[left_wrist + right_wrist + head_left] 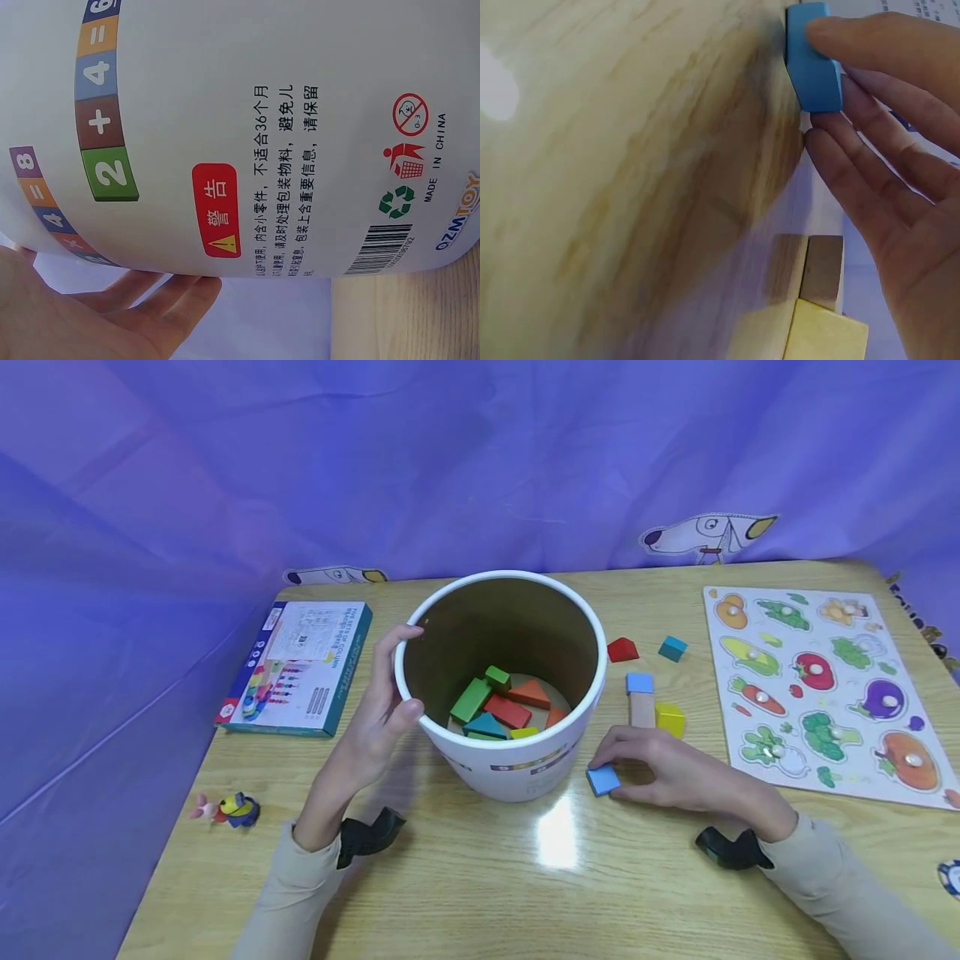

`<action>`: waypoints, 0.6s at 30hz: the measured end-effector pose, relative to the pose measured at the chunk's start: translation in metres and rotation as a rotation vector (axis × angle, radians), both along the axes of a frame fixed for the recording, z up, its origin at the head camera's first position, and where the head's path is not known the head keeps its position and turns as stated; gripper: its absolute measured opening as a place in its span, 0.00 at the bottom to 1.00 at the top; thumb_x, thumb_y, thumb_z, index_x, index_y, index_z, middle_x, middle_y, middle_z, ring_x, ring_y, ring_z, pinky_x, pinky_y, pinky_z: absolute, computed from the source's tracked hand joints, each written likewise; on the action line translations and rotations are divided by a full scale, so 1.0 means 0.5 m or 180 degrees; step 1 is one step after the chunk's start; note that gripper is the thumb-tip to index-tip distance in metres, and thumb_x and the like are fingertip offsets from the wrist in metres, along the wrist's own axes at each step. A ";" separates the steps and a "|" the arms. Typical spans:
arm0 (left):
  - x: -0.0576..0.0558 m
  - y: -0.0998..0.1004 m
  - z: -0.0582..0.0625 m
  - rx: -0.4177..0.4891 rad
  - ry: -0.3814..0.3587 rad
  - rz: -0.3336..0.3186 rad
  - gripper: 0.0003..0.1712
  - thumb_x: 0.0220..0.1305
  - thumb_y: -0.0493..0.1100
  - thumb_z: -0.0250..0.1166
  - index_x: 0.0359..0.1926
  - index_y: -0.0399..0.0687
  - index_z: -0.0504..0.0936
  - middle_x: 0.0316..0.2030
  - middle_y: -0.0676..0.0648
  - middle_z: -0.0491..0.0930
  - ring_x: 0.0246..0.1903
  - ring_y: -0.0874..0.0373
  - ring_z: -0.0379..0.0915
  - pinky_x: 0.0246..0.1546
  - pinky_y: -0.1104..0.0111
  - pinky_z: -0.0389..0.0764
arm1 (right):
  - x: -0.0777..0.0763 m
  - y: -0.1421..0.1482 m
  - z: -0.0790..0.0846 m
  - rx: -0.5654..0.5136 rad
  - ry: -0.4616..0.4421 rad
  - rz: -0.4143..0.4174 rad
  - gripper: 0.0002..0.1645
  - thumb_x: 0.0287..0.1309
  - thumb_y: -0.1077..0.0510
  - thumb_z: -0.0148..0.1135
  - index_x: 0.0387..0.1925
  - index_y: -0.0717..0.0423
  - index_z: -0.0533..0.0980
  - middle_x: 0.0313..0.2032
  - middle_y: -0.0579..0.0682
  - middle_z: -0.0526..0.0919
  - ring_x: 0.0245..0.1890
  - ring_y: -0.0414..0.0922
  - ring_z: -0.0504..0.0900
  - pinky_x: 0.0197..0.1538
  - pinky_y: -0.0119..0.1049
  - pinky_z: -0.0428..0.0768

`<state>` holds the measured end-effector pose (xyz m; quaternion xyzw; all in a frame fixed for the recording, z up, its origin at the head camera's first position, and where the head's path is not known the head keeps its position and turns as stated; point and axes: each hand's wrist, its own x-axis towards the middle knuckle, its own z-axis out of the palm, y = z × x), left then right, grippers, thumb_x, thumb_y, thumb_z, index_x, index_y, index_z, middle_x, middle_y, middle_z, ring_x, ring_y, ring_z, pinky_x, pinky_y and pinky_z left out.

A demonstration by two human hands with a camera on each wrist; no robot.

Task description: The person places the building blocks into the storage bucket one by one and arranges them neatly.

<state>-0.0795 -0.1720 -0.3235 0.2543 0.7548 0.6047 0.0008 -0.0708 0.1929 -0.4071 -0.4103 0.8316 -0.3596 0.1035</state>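
Note:
A white bucket (pixel 517 768) with printed number sums on its wall stands mid-table. Inside lie several wooden blocks, among them a green block (pixel 471 701), a red block (pixel 507 711) and an orange triangle (pixel 530 693). My left hand (pixel 372 727) touches the bucket's left side, thumb and a finger at the rim. The left wrist view shows its fingers (pixel 191 300) laid against the printed wall. To the right of the bucket, my right hand (pixel 663 764) pinches a blue block (pixel 603 780) low at the tabletop, between thumb and fingers.
Beyond the right hand lie a second blue block (pixel 640 683), a plain wood block (pixel 642 710), a yellow block (pixel 671 719), a red block (pixel 622 649) and a teal block (pixel 672 648). A vegetable puzzle board (pixel 780 693) lies right, a toy box (pixel 307 672) and small figurine (pixel 238 810) left.

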 end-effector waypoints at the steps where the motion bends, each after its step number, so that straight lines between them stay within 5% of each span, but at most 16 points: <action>1: 0.001 -0.001 0.000 0.0004 0.0011 -0.0001 0.44 0.63 0.69 0.55 0.71 0.60 0.49 0.72 0.49 0.50 0.69 0.44 0.54 0.59 0.37 0.69 | 0.001 -0.002 -0.001 0.0017 -0.0018 0.0005 0.18 0.50 0.59 0.74 0.45 0.45 0.82 0.45 0.39 0.81 0.45 0.36 0.78 0.52 0.31 0.80; 12: 0.000 0.000 -0.002 0.0011 -0.0021 -0.0013 0.43 0.64 0.69 0.55 0.71 0.61 0.48 0.72 0.51 0.49 0.70 0.47 0.53 0.60 0.38 0.69 | 0.005 0.008 0.019 0.0188 0.0156 0.0030 0.19 0.49 0.61 0.74 0.45 0.45 0.82 0.45 0.39 0.80 0.44 0.35 0.77 0.50 0.31 0.80; 18: -0.001 0.001 0.001 0.0001 0.0019 0.0006 0.42 0.64 0.68 0.55 0.71 0.61 0.48 0.72 0.50 0.50 0.70 0.47 0.53 0.61 0.39 0.68 | -0.020 0.057 0.094 -0.0103 0.0637 -0.0236 0.28 0.40 0.67 0.77 0.46 0.44 0.82 0.47 0.37 0.80 0.50 0.32 0.76 0.56 0.17 0.70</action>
